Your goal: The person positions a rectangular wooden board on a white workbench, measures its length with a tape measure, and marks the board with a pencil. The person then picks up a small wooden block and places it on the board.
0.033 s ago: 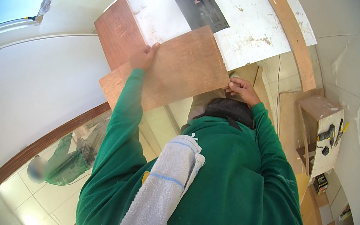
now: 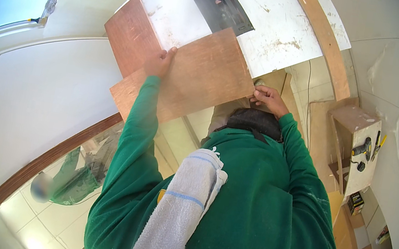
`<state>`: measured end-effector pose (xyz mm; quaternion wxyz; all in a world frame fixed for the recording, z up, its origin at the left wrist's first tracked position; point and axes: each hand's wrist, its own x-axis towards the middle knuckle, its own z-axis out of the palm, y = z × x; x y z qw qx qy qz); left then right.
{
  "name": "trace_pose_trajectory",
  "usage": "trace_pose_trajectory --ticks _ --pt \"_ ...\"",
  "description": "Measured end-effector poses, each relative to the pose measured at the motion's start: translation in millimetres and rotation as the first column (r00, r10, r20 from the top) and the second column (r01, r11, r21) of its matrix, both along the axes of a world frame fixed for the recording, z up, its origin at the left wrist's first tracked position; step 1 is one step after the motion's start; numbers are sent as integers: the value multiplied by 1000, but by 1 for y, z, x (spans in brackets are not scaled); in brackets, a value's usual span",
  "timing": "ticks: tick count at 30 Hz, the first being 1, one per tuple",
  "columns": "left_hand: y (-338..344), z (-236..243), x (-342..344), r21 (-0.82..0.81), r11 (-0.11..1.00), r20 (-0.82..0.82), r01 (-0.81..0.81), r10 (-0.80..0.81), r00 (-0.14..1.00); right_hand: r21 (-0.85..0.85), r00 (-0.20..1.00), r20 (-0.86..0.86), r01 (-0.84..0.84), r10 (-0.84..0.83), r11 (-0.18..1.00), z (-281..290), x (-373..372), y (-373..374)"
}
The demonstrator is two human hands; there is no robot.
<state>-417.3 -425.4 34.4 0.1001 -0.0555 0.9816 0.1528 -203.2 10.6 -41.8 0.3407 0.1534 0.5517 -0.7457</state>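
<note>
A person in a green long-sleeved sweatshirt is holding a rectangular wooden panel point(image 2: 207, 76) with both hands, which are staying apart at different edges. The left hand point(image 2: 160, 62) is gripping the far long edge, its digits closing over the board, while the right hand point(image 2: 269, 99) is pinching the corner at the right-hand end. The panel is lying aslant in front of the person's waist, its far part overlapping the white worktop point(image 2: 280, 43) and its near part extending past that surface. Its flat face is showing a warm orange-brown tone, with fine grain, small pale flecks and a few lighter scuffs; its corners are looking square. Beyond its left side, a redder wooden board point(image 2: 131, 33) is resting on the worktop, partly covered by the panel. A dark rectangular plate point(image 2: 209, 11) is lying just beyond the far edge.
</note>
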Motion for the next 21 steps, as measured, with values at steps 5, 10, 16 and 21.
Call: trace_pose_trajectory --ticks 5,10,16,21 --pt "4 -6 -4 66 998 -53 -4 8 999 -5 996 -81 33 -33 999 3 -5 2" --pt "-2 -7 -6 88 996 -6 6 -5 1000 -13 993 -109 33 -34 999 8 -2 2" --pt "-11 8 -18 179 984 190 -21 -14 982 36 994 -93 56 -52 998 18 -6 -6" --pt "-20 36 -25 181 982 258 -49 1 966 -18 975 -72 209 -210 978 34 -5 -23"
